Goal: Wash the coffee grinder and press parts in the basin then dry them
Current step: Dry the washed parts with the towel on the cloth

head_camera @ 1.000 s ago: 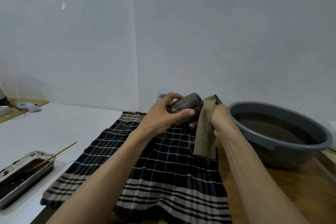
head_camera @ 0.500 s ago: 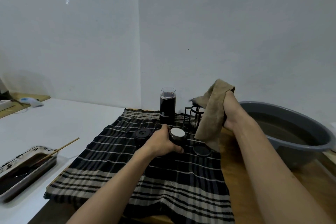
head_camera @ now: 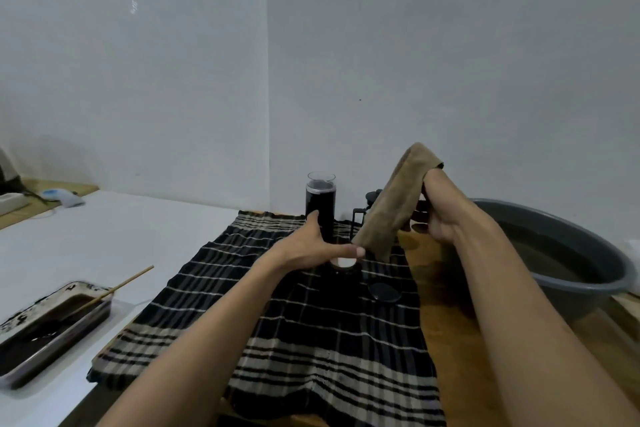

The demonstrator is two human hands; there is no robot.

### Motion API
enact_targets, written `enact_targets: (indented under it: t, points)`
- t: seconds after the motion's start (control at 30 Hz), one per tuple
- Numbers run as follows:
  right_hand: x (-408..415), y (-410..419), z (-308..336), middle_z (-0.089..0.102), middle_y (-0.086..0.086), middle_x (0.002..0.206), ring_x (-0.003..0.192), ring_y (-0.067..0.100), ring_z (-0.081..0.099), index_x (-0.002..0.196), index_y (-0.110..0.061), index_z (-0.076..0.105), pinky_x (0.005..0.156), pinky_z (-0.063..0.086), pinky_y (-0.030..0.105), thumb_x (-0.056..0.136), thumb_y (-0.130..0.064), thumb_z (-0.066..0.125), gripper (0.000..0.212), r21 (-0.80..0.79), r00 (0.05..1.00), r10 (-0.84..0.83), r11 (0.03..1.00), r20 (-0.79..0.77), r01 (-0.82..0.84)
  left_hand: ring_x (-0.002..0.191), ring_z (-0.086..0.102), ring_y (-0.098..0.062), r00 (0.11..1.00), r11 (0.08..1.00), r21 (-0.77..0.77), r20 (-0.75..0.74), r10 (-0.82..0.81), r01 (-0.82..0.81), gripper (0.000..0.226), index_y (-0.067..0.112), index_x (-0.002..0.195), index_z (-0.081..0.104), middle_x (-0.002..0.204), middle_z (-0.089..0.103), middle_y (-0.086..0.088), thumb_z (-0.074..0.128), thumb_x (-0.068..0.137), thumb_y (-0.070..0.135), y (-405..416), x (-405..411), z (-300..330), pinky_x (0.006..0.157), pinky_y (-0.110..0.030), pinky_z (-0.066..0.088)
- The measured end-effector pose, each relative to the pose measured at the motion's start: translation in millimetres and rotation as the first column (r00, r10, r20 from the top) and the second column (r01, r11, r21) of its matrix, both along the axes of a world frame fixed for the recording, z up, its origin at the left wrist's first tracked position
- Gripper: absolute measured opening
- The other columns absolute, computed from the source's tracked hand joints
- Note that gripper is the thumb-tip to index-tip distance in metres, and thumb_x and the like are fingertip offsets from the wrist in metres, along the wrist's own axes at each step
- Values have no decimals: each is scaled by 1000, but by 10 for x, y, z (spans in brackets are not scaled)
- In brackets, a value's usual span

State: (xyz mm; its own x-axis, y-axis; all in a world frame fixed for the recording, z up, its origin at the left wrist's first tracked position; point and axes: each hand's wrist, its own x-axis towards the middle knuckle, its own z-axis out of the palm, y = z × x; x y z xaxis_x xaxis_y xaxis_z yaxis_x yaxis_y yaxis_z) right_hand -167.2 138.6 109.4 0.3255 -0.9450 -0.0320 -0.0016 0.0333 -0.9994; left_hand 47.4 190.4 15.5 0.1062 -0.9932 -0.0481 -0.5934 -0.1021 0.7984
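Observation:
My left hand (head_camera: pixel 311 246) hovers with its fingers straight just over a small dark grinder part with a white top (head_camera: pixel 343 263), which stands on the plaid cloth (head_camera: pixel 311 340). Whether the fingertips touch the part is unclear. Raised beside the basin, my right hand (head_camera: pixel 436 215) grips a brown drying rag (head_camera: pixel 391 204) that hangs down. The tall black grinder body (head_camera: pixel 320 204) with a clear top stands upright behind my left hand. A black press frame (head_camera: pixel 358 218) is mostly hidden behind the rag. A round black lid (head_camera: pixel 384 292) lies flat on the plaid cloth.
A grey basin (head_camera: pixel 581 295) of murky water sits at the right on the wooden table (head_camera: pixel 450 322). At the left, a metal tray (head_camera: pixel 52 326) holds dark liquid and a wooden stick (head_camera: pixel 117 286). A white counter (head_camera: pixel 121 239) runs back to the wall.
My left hand lowered the dark part from the rag onto the plaid cloth and has now let it go, fingers straightening. My right hand lifted the rag higher.

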Motion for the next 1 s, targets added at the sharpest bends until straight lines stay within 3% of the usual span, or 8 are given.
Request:
enact_targets:
  t: [0.07, 0.23, 0.33, 0.47, 0.6, 0.77, 0.9, 1.0]
  points:
    - [22, -58, 66, 71, 13, 100, 89, 29, 67, 102, -16, 63, 71, 56, 37, 104, -41, 39, 35, -9, 988, 1, 1000, 156, 0, 134, 50, -23, 997, 999, -42, -74, -4, 1, 126, 24, 162, 13, 153, 45, -6, 87, 68, 63, -43, 116, 202, 112, -38, 40]
    - [109, -170, 196, 76, 14, 107, 97, 31, 72, 111, -14, 71, 88, 58, 47, 102, -53, 40, 51, 18, 818, 34, 998, 574, -53, 145, 40, -25, 973, 961, 167, -105, -204, 219, 128, 38, 161, 20, 160, 37, -7, 97, 59, 37, -273, 597, 465, 122, -48, 31]
    - [235, -323, 277, 73, 14, 116, 108, 33, 66, 119, -16, 68, 93, 55, 47, 100, -58, 41, 53, 74, 733, -61, 997, 677, 14, 134, 50, -23, 995, 988, 138, -83, -57, 69, 106, 25, 157, 29, 148, 51, -7, 91, 71, 24, -475, 705, 493, 117, -41, 36]
    - [549, -570, 285, 71, 8, 111, 103, 27, 65, 110, -17, 69, 85, 55, 41, 100, -53, 45, 45, 163, 760, -143, 985, 635, 49, 138, 45, -31, 965, 963, 110, 114, 235, -248, 104, 9, 155, 29, 155, 43, -12, 86, 78, 46, -865, 799, 261, 102, -37, 41]
    - [711, -814, 249, 70, 8, 115, 105, 26, 63, 112, -17, 69, 96, 51, 40, 96, -45, 55, 35, 194, 773, -134, 981, 620, 15, 129, 52, -31, 963, 948, 170, 59, 262, -268, 104, 5, 146, 34, 144, 52, -13, 91, 71, 50, -1188, 797, 53, 95, -38, 45]
    - [783, -1108, 246, 66, 7, 77, 69, 21, 63, 72, -14, 67, 73, 53, 37, 96, -21, 56, 27, 60, 897, -19, 998, 442, -9, 115, 64, -24, 968, 952, 176, 9, 252, -250, 136, 14, 136, 52, 127, 67, -3, 95, 18, 67, -1714, 931, -323, 102, -40, 53]
    - [836, -1175, 312, 69, 16, 94, 86, 30, 65, 93, -4, 72, 80, 56, 42, 95, -13, 58, 16, -28, 937, 18, 1000, 350, -9, 100, 70, -17, 963, 971, 93, -132, 233, -222, 83, 20, 115, 67, 109, 75, 0, 99, 41, 38, -1816, 891, -363, 99, -40, 57]
    - [899, -1255, 318, 66, 7, 86, 81, 22, 61, 96, -8, 69, 72, 55, 37, 97, -4, 56, 13, -100, 934, -112, 983, 340, 154, 96, 71, -18, 959, 971, 58, -157, 237, -231, 77, 19, 115, 67, 103, 75, 0, 95, 45, 31, -1733, 850, -270, 93, -40, 60]
